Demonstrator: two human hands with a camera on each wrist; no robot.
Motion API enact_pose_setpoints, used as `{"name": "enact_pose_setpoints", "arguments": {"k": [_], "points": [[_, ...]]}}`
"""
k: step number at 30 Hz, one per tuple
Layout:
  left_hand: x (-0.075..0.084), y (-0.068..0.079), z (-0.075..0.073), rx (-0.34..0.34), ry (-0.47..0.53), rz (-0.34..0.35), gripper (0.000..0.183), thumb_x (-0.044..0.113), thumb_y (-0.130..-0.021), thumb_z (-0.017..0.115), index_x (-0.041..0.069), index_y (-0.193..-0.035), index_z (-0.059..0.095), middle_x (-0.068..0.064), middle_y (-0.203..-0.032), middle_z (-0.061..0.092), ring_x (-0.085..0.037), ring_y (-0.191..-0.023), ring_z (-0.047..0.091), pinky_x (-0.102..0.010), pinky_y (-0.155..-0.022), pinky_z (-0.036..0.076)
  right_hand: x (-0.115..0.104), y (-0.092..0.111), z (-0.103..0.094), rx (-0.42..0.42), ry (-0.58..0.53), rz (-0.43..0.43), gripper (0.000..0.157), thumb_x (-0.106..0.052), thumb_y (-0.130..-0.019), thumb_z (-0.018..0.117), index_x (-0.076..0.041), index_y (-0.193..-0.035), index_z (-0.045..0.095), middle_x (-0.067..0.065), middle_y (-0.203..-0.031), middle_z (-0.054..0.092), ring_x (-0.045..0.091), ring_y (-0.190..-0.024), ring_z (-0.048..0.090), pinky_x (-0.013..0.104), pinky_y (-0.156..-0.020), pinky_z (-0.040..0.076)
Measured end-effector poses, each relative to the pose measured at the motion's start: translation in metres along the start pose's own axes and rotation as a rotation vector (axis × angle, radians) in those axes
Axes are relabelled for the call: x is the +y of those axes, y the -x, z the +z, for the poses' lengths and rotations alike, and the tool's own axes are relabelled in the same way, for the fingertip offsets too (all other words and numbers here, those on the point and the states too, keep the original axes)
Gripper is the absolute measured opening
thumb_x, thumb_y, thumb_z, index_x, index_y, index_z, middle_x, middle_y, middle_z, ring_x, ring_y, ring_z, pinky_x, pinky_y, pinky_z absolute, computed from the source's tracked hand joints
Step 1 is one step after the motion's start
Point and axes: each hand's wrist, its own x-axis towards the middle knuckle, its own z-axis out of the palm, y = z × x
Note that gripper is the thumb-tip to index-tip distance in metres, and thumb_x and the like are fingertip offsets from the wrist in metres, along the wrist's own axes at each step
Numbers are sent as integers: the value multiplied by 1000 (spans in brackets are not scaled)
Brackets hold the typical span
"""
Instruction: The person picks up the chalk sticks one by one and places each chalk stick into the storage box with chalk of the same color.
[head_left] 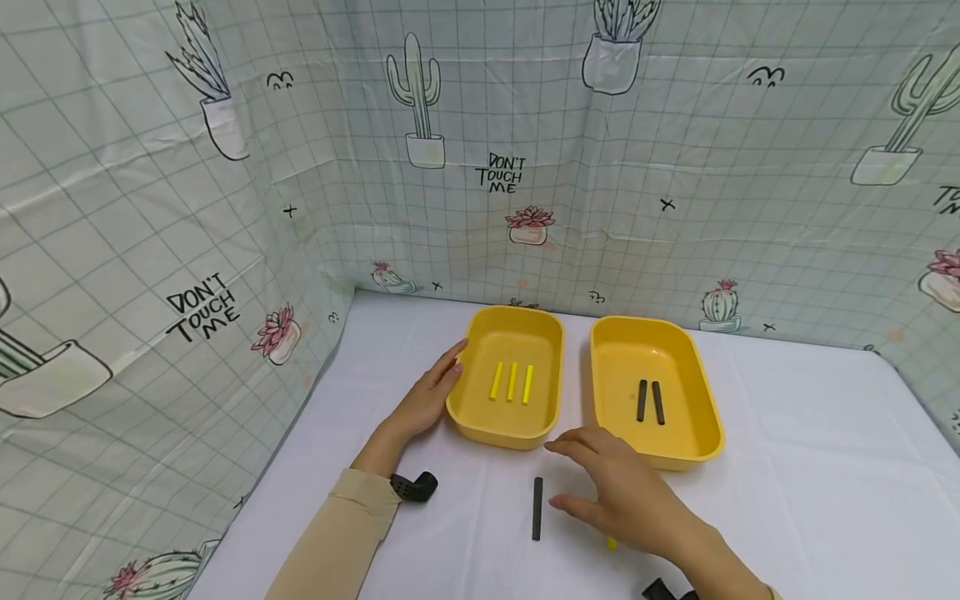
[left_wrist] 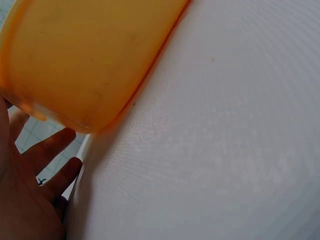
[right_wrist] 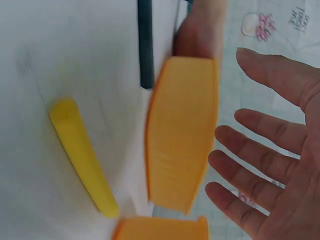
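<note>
Left hand point(head_left: 426, 402), fingers extended, touches the left tray point(head_left: 501, 428) at nine o'clock; right hand point(head_left: 632, 490) hovers wide and unladen. Dark stick point(head_left: 537, 509) lies at its nine o'clock; yellow stick point(right_wrist: 84, 159), its six.

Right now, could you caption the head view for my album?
Left fingers touch a tray of three yellow sticks; the other tray holds two dark sticks.

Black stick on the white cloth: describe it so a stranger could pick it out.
Find the left yellow tray on the white cloth. On its near side, just left of the right hand, lies the black stick. It is the only black stick outside a tray; its loose neighbour is a yellow stick.
</note>
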Motion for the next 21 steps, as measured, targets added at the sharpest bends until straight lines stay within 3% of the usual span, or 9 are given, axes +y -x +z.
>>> {"name": "enact_pose_setpoints", "arguments": {"k": [5,21], "points": [[1,-1,0,-1,4,7,52,52,-111,35,44,-162,29,-1,-170,31,-30,-159,27,-58,-128,22,-3,-1,13,-27,6,-54,58,-41,-83,88,-19,-132,67,-12,-132,64,10,-116,62,39,-101,56],[0,1,-1,-3,15,-5,49,53,-111,36,50,-160,30,-1,-170,33,-29,-159,28,-59,-128,21,-14,1,35,-164,4,3,66,-46,-79,88,-18,-135,65,-4,-134,61,17,-123,57,44,-105,53]]}}
